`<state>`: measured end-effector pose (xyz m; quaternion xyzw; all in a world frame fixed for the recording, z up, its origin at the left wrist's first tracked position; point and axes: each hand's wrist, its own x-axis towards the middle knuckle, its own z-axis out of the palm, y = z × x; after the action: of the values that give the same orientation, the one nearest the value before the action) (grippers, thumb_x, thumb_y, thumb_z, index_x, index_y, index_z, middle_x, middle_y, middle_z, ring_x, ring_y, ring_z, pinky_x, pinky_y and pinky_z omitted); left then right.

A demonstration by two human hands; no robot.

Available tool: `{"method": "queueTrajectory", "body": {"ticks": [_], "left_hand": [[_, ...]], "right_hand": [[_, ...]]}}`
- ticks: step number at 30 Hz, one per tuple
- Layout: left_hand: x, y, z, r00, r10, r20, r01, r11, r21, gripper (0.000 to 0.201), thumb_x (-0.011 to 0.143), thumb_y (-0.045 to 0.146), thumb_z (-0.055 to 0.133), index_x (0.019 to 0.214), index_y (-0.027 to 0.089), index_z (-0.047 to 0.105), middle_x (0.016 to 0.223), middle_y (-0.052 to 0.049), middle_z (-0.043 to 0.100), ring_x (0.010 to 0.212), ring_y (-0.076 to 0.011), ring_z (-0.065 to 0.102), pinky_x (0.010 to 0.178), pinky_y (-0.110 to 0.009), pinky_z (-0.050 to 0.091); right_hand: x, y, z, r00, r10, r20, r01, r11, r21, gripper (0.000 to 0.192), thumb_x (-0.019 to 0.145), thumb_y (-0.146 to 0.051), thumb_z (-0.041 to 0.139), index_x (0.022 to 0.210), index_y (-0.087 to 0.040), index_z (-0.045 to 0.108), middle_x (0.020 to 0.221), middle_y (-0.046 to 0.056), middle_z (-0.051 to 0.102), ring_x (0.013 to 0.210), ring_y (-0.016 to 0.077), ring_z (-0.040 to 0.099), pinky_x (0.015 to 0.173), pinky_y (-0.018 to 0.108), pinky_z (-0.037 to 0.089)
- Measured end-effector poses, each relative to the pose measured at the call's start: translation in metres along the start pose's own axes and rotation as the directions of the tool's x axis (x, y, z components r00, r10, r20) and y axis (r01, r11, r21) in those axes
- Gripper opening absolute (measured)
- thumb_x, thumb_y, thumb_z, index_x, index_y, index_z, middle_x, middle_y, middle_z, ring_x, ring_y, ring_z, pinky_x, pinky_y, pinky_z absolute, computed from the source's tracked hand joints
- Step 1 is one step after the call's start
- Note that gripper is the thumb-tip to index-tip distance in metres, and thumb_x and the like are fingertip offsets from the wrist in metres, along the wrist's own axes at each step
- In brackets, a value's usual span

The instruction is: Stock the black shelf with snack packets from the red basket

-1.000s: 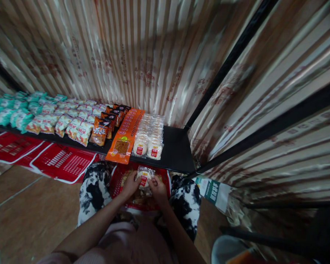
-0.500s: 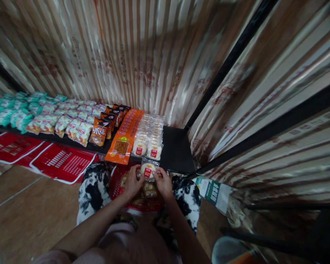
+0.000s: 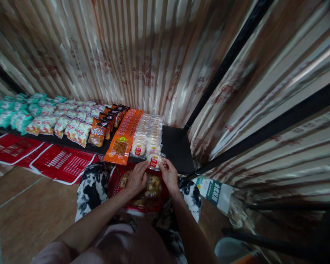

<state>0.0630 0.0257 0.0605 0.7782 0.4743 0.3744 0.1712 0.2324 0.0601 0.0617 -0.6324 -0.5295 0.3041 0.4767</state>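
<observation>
Between my two hands is a clear-wrapped round white cracker packet (image 3: 154, 161) with a red label, at the shelf's front edge. My left hand (image 3: 138, 178) pinches its left side, and my right hand (image 3: 169, 175) grips the right side with thumb and fingers. Just behind it stand two rows of like cracker packets (image 3: 139, 148). Left of those rows lie long orange snack packs (image 3: 120, 145) with a window showing brown sticks. Below my hands, a red basket (image 3: 116, 181) between my knees holds several wrapped yellowish snacks (image 3: 154, 187), partly hidden by my left hand.
The black shelf (image 3: 176, 148) carries orange-black bags (image 3: 97, 132), white snack bags (image 3: 77, 131) and teal bags (image 3: 21, 119) toward the left. Red baskets (image 3: 63, 163) sit under its front. Dark poles (image 3: 222, 69) and striped sheeting (image 3: 112, 55) enclose the back and right.
Both hands have moved forward and right with the cracker packet, bringing it from over the basket to the front of the right-hand row. More of the basket's contents shows.
</observation>
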Motion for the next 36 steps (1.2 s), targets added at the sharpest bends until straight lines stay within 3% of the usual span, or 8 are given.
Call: {"method": "queueTrajectory", "body": {"ticks": [9, 15, 27, 36], "left_hand": [[0.013, 0.001, 0.002, 1.0, 0.006, 0.019, -0.007, 0.998, 0.058, 0.051, 0.077, 0.003, 0.04, 0.126, 0.017, 0.05, 0.136, -0.009, 0.047, 0.13, -0.0198, 0.038, 0.109, -0.042, 0.037], [0.016, -0.003, 0.007, 0.999, 0.0, 0.035, -0.004, 0.996, 0.094, 0.053, 0.076, 0.003, 0.042, 0.126, 0.017, 0.051, 0.138, -0.01, 0.046, 0.131, -0.0216, 0.037, 0.109, -0.045, 0.037], [0.016, -0.009, 0.021, 0.995, -0.053, 0.082, 0.038, 0.985, 0.169, 0.052, 0.072, 0.001, 0.044, 0.119, 0.018, 0.057, 0.142, -0.009, 0.041, 0.133, -0.0238, 0.034, 0.109, -0.047, 0.037], [0.016, -0.008, 0.021, 0.994, -0.059, 0.095, 0.043, 0.986, 0.163, 0.049, 0.073, 0.002, 0.044, 0.118, 0.015, 0.056, 0.145, -0.01, 0.037, 0.131, -0.0245, 0.035, 0.108, -0.044, 0.038]], "right_hand": [[0.018, -0.007, 0.009, 1.0, -0.01, 0.001, 0.01, 1.0, 0.017, 0.036, 0.077, -0.044, 0.055, 0.099, -0.017, 0.064, 0.077, 0.001, 0.061, 0.062, 0.0131, 0.054, 0.063, 0.025, 0.045], [0.023, -0.01, 0.012, 0.999, -0.048, -0.007, 0.047, 0.997, -0.06, 0.034, 0.078, -0.039, 0.053, 0.099, -0.016, 0.066, 0.079, 0.002, 0.061, 0.063, 0.0129, 0.054, 0.065, 0.025, 0.046], [0.032, 0.002, 0.015, 0.99, -0.137, 0.038, 0.141, 0.981, -0.134, 0.033, 0.079, -0.028, 0.054, 0.109, -0.017, 0.062, 0.085, 0.004, 0.056, 0.065, 0.0128, 0.054, 0.065, 0.026, 0.051], [0.023, 0.004, 0.022, 0.991, -0.134, -0.007, 0.132, 0.978, -0.163, 0.056, 0.08, -0.027, 0.055, 0.134, -0.017, 0.044, 0.097, 0.008, 0.054, 0.074, 0.0158, 0.057, 0.069, 0.03, 0.054]]}}
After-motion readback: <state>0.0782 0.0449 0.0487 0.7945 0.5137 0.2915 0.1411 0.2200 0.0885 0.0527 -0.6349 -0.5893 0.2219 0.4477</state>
